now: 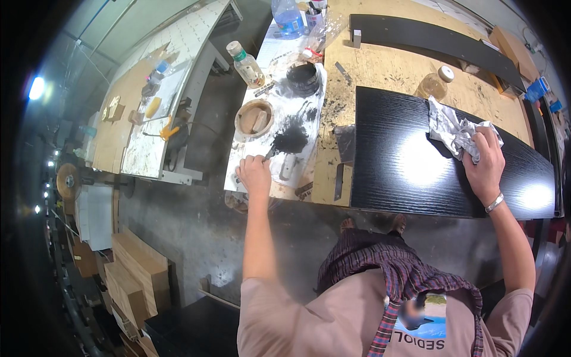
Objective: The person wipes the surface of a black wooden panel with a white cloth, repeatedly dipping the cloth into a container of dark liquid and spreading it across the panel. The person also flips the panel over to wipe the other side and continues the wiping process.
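Observation:
My right hand [484,163] is closed on a crumpled white cloth [447,126], pressed against the top of a black wood-grain panel [386,149]. The panel lies flat across the workbench and shines under the lights. Over the stained white sheet [241,178] to the left, my left hand [256,174] has its fingers curled down. What they hold, if anything, is hidden beneath them. A black smear of paste [291,140] lies just beyond those fingers. Near it are a round tan ring [240,122], like a tape roll, and an open black tub [303,78].
A labelled bottle [245,66] stands at the sheet's far left, a large clear jug [288,19] behind it. Beyond the panel are a white-capped bottle [435,82] and a long curved black board [434,41]. A second table [143,143] stands left, with cardboard boxes [140,265] below.

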Demonstrator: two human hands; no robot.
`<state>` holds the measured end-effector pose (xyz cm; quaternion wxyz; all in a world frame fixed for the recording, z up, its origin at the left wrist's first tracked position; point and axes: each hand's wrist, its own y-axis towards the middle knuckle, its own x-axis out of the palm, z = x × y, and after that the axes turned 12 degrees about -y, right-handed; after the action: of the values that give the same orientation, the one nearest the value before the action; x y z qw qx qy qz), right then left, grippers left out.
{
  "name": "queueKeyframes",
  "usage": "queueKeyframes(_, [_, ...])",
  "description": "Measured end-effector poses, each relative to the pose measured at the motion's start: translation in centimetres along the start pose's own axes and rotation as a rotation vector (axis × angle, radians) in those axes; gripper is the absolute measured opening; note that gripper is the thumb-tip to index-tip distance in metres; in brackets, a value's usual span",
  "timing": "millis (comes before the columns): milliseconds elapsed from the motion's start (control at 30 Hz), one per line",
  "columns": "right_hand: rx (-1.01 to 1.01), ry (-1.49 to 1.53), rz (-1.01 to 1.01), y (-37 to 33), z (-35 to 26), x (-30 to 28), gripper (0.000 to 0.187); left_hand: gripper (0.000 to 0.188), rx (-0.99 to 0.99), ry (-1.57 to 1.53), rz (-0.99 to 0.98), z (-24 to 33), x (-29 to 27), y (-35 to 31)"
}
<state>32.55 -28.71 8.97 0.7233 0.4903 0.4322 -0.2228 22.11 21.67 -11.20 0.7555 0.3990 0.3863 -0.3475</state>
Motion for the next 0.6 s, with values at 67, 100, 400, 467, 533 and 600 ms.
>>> queueKeyframes(67, [0.001,0.004,-0.001,0.0,0.0,-0.1,0.027,0.012,0.037,-0.001,0.004,-0.3,0.2,0.2])
queueKeyframes(100, [0.002,0.006,-0.001,0.0,0.0,-0.1,0.027,0.011,0.067,0.022,0.015,-0.6,0.4,0.3])
queueKeyframes(400, [0.004,0.007,0.013,0.1,-0.2,-0.2,0.026,0.011,0.006,-0.16,0.147,-1.7,1.3,0.1])
queueKeyframes(467, [0.011,0.005,0.001,0.0,-0.2,-0.2,0.027,0.012,-0.032,-0.206,0.149,-1.3,1.1,0.3])
queueKeyframes(533, [0.002,0.003,0.011,0.0,-0.2,-0.2,0.027,0.012,-0.141,-0.246,0.2,-0.6,0.9,0.1])
queueKeyframes(600, [-0.005,0.004,0.023,0.0,-0.1,-0.2,0.027,0.013,-0.252,-0.337,0.223,-0.1,0.4,0.0])
